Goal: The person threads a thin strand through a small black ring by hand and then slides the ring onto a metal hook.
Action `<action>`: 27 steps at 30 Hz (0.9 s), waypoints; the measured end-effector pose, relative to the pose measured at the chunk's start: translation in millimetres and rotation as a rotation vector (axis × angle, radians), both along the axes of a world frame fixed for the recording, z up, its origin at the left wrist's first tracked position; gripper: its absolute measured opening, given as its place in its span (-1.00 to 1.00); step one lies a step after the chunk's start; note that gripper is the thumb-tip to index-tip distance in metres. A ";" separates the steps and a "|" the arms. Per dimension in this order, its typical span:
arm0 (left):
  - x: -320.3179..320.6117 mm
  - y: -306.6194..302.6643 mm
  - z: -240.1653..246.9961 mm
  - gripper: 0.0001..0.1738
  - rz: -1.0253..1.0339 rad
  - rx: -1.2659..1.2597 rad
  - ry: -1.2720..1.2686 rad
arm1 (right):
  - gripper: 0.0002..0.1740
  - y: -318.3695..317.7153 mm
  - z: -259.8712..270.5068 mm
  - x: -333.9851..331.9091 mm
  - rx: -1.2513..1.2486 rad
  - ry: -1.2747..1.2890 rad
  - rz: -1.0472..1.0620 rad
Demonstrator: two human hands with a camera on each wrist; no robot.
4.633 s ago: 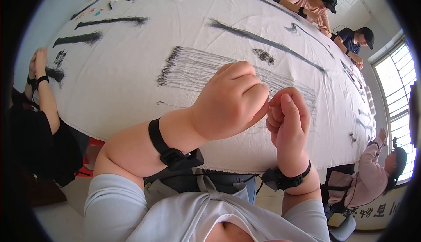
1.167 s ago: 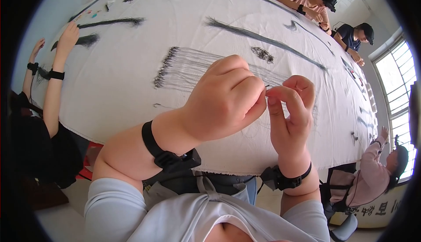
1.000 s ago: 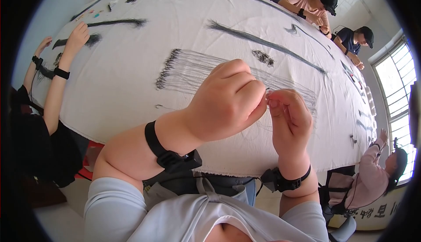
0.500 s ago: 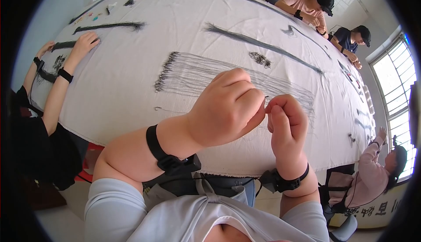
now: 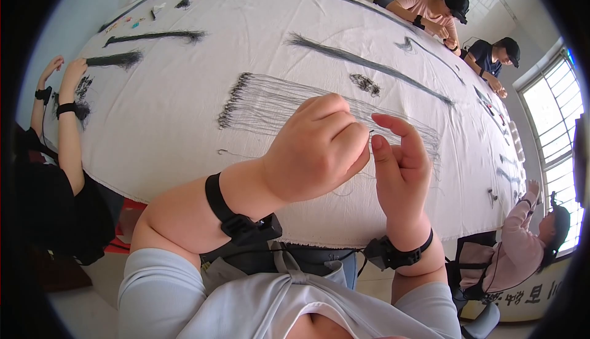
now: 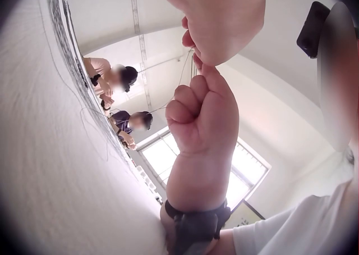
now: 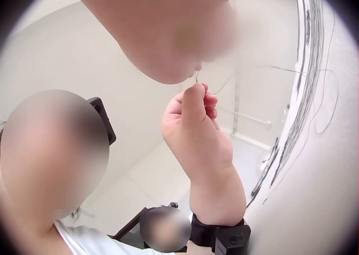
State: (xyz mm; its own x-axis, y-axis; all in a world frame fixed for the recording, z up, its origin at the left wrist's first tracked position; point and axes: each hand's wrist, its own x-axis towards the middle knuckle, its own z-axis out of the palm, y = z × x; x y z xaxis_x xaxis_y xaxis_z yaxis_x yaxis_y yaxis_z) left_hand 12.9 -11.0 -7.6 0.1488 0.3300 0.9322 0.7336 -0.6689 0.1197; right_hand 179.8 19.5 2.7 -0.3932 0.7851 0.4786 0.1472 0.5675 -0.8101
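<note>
My left hand (image 5: 319,145) is raised over the table with its fingers curled. At its fingertips it pinches a small dark piece (image 5: 371,131), whose tip pokes out toward the other hand. In the right wrist view, a thin line (image 7: 197,77) stands up from the left hand (image 7: 193,115). Close beside it in the head view, my right hand (image 5: 402,161) has its thumb and index finger spread apart, the other fingers bent inward. Behind both hands lie rows of fine dark strands (image 5: 270,99) with knotted or hook-like ends.
A white cloth (image 5: 172,118) covers the table. On it are a long dark fibre bundle (image 5: 369,62), a tangled dark clump (image 5: 365,84), shorter bundles (image 5: 153,36) and a single strand with a curled end (image 5: 222,151). Several other people sit around the edge.
My right thumb and index finger, together half a second ago, have parted. My left hand keeps nearly the same place and grip. The person at left has drawn a hand back from a dark bundle.
</note>
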 end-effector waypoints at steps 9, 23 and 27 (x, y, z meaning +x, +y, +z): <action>0.8 1.2 -2.3 -0.76 -0.032 -0.017 0.007 | -0.93 5.8 -0.8 5.7 -0.055 0.006 0.010; -3.8 2.4 1.7 -0.76 -0.078 -0.087 0.002 | -0.95 6.1 8.9 9.2 -0.158 -0.025 0.057; -3.5 1.8 2.6 -0.77 -0.084 -0.097 -0.006 | -0.94 7.1 7.3 11.0 -0.159 -0.022 0.079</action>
State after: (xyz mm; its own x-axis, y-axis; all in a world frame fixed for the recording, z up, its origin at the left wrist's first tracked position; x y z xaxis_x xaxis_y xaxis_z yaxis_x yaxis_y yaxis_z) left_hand 9.4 -9.2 -4.9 0.1742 0.4057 0.8972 0.6746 -0.7129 0.1914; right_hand 190.8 26.6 10.0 -0.4657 0.8164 0.3414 0.1254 0.4427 -0.8878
